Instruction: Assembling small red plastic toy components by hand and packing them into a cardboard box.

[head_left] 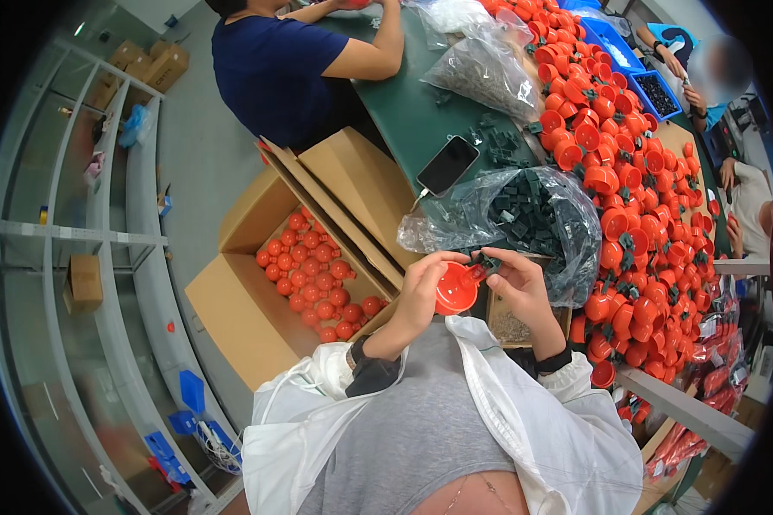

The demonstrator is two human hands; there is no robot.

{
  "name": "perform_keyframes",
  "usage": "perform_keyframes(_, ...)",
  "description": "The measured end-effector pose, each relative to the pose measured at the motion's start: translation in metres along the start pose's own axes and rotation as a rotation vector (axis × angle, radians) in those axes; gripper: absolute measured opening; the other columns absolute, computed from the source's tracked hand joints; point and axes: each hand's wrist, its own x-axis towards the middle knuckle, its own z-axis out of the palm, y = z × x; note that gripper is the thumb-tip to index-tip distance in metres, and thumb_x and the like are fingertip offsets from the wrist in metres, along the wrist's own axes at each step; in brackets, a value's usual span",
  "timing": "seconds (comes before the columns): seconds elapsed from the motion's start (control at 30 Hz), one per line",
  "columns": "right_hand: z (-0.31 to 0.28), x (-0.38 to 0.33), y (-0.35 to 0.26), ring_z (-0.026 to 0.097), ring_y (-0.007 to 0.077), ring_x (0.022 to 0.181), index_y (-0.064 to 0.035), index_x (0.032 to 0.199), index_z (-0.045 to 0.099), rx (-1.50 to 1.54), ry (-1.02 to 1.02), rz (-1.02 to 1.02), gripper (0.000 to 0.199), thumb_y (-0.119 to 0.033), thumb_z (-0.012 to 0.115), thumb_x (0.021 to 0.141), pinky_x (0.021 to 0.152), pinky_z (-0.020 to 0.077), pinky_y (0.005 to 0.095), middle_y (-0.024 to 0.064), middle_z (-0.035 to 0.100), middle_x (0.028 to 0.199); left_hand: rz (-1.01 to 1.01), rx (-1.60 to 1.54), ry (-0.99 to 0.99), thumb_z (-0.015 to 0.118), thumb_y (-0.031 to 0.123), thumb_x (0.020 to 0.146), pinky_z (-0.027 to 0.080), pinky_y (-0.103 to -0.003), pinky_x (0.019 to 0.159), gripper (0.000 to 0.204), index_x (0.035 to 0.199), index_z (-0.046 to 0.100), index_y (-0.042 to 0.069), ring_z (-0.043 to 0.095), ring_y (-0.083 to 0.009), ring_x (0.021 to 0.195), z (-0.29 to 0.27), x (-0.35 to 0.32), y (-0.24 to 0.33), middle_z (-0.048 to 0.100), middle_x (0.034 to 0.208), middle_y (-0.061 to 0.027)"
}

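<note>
Just in front of my body, my left hand (418, 293) grips an orange-red plastic cup (455, 292) by its rim, its hollow side turned up. The fingers of my right hand (525, 287) pinch a small dark green plastic part (488, 261) against the tab on the cup's side. How far that part sits on the tab is hidden by my fingertips. Right beyond my hands lies an open clear bag (580, 206) of many dark green parts (528, 210). Under my right hand is a shallow box (508, 324) of tiny pieces.
A large pile of orange-red cups (636, 240) covers the table's right side. At left stands an open cardboard box (232, 296) with orange-red cups (318, 279). A phone (448, 165) with a cable lies ahead. Co-workers sit at far left (275, 69) and far right (674, 51) near blue bins (657, 94).
</note>
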Motion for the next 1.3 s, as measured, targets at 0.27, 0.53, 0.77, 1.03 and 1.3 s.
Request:
perform_keyframes(0.27,0.001,0.0,0.001,0.052,0.012,0.097,0.0029,0.116,0.051,0.013,-0.01,0.016,0.037,0.001,0.058,0.079,0.085,0.0422,0.0258,0.0091,0.055,0.11,0.017,-0.003,0.001,0.032,0.019,0.083,0.047,-0.025,0.074,0.039,0.1,0.055,-0.007,0.061,-0.0169,0.081,0.0,0.001,0.0,0.062,0.091,-0.0143)
perform_keyframes(0.53,0.001,0.003,-0.007,0.052,0.0143,0.101,0.0025,0.115,0.052,-0.003,-0.08,0.051,0.035,0.0,0.057,0.081,0.088,0.0425,0.0273,0.0093,0.055,0.109,0.034,0.029,0.014,0.032,0.019,0.083,0.049,-0.026,0.069,0.04,0.098,0.056,-0.008,0.062,-0.0183,0.075,-0.001,0.003,-0.002,0.062,0.088,-0.0157)
perform_keyframes(0.77,-0.001,0.009,-0.007,0.054,0.0168,0.097,0.0007,0.111,0.055,-0.147,-0.157,0.041,0.034,0.002,0.057,0.078,0.084,0.0444,0.0283,0.0095,0.056,0.105,-0.015,-0.046,0.061,0.031,0.019,0.082,0.052,-0.029,0.053,0.04,0.096,0.056,-0.009,0.063,-0.0214,0.065,-0.004,0.005,-0.01,0.062,0.083,-0.0174)
perform_keyframes(1.03,0.005,0.006,-0.011,0.057,0.0185,0.083,-0.0025,0.106,0.06,-0.348,-0.241,-0.08,0.034,-0.003,0.064,0.072,0.069,0.0448,0.0287,0.0098,0.058,0.093,-0.229,-0.252,0.066,0.033,0.022,0.082,0.05,-0.032,0.043,0.038,0.088,0.057,-0.007,0.06,-0.0245,0.054,-0.014,0.006,-0.021,0.061,0.074,-0.0181)
perform_keyframes(1.3,0.006,0.008,-0.007,0.058,0.0216,0.072,-0.0058,0.097,0.064,-0.568,-0.137,-0.209,0.029,-0.01,0.071,0.069,0.063,0.0431,0.0284,0.0097,0.059,0.079,-0.42,-0.407,-0.017,0.033,0.028,0.085,0.052,-0.036,0.053,0.041,0.095,0.054,-0.006,0.062,-0.0241,0.068,-0.026,0.014,-0.039,0.061,0.083,-0.0169)
